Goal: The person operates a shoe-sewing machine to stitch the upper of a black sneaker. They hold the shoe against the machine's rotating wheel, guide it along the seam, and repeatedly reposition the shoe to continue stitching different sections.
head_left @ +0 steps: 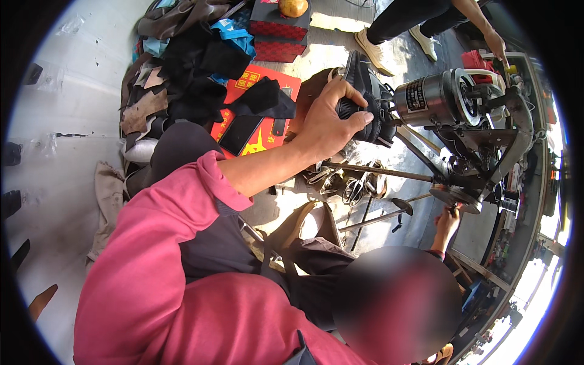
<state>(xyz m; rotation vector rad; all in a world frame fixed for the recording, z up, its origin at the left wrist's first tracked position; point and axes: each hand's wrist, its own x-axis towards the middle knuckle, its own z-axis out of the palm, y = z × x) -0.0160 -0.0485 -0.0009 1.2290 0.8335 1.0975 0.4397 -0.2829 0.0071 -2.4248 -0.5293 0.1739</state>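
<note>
My left hand (334, 115) is closed around a black shoe (372, 100), its thumb and fingers pressing on the upper. The shoe sits against the end of the metal arm of a hand-cranked sewing machine (426, 97), though the exact contact point is hidden. Lower right, my right hand (447, 228) grips a small dark crank handle (453, 208) at the edge of the machine's round handwheel (456, 198). Only part of that hand shows, and a blurred round patch covers the area below it.
Black fabric and leather scraps (188, 79) pile at left. A phone (241, 134) lies on a red printed sheet (267, 85). Boxes (278, 27) carry a round yellowish fruit (293, 7). Another person's legs (407, 21) and hand (496, 47) are at top right. Metal rods (377, 170) extend below the machine.
</note>
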